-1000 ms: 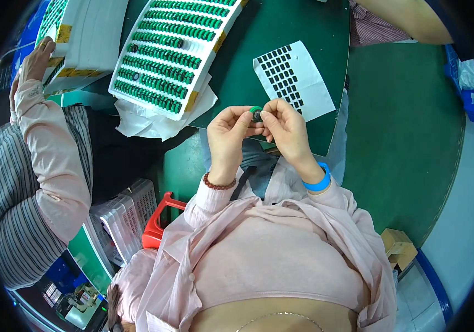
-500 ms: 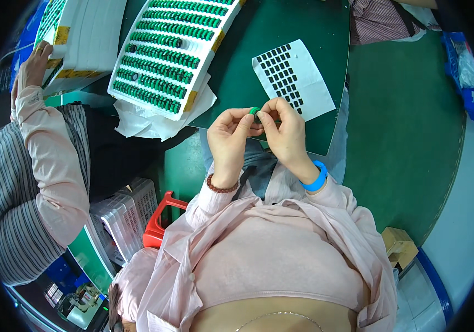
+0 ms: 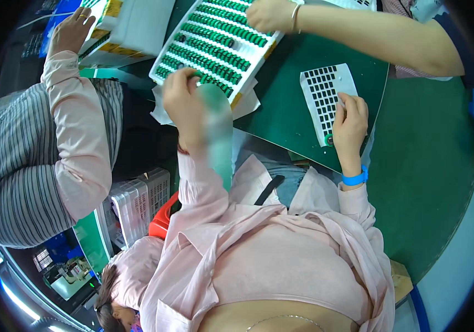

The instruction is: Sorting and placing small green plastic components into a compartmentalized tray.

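My left hand [image 3: 183,105] is over the near edge of a white foam tray [image 3: 242,88], its fingers curled down at the rows of green ring-shaped parts [image 3: 215,66]. Whether one of these is between its fingertips is hidden, and the wrist is partly blurred. My right hand [image 3: 352,123] is on a white sheet [image 3: 347,80] with rows of small black rectangular pads [image 3: 321,91]. Its thumb and forefinger are pinched together at the pads; what they hold is too small to name. Beside that hand, at the sheet's near end, is a single green ring-shaped part [image 3: 328,140].
Another person's arm [image 3: 369,36] reaches in from the right, hand [image 3: 270,15] at the tray's far side. On the left, a co-worker in a striped apron [image 3: 32,160] rests a hand [image 3: 71,32] on stacked foam trays [image 3: 143,25]. A red stool [image 3: 162,218] and plastic crates [image 3: 137,199] stand below left.
My hands, together on a green ring-shaped part before, have parted: the left went to the tray, the right to the pad sheet. Another person's arm has come in from the right. The view has shifted.
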Tool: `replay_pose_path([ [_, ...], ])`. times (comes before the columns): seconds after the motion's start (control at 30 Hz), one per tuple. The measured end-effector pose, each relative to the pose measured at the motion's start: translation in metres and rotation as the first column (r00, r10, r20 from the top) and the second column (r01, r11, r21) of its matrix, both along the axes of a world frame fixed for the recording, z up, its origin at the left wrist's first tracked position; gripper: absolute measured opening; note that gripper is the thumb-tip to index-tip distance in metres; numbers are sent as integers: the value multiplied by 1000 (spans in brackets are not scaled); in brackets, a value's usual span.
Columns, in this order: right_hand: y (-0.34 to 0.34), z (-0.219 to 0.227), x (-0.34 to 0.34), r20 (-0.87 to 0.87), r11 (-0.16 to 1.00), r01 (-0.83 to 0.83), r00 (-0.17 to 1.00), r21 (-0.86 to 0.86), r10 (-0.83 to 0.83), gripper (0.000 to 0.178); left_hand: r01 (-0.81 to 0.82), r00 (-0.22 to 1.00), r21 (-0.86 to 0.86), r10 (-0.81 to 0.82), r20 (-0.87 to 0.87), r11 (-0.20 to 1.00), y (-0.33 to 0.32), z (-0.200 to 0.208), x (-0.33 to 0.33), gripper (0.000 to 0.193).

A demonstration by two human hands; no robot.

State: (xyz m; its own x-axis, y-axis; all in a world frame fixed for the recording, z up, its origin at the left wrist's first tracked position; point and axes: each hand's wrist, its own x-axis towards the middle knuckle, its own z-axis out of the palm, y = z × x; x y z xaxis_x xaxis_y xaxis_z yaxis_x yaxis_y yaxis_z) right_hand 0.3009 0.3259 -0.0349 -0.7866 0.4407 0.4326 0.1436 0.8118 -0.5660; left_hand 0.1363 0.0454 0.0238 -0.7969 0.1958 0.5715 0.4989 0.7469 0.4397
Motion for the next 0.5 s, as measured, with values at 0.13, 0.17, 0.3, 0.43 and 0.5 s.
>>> replay_pose_path([
  [0.13, -3, -5, -2, -67, 999, -3, 998, 42, 6, 17, -90, 994, -104, 83, -73, 991, -31, -17, -51, 10],
  [0.17, -2, -7, -2, -66, 1000, -9, 998, 22, 11, 16, -91, 994, -104, 83, -78, 990, -36, -21, -59, 10],
  [0.3, -3, -10, -3, -85, 1000, -10, 996, -15, 9, 15, -111, 993, -172, 104, -47, 979, -43, -29, -72, 9],
  [0.43, -3, -9, -3, -84, 1000, -5, 996, -21, 3, 15, -124, 991, -125, 129, 37, 984, -42, -31, -76, 9],
  [0.5, -4, -8, -4, -96, 1000, -11, 995, 6, 11, 16, -139, 987, -94, 146, 71, 986, -50, -27, -75, 10],
])
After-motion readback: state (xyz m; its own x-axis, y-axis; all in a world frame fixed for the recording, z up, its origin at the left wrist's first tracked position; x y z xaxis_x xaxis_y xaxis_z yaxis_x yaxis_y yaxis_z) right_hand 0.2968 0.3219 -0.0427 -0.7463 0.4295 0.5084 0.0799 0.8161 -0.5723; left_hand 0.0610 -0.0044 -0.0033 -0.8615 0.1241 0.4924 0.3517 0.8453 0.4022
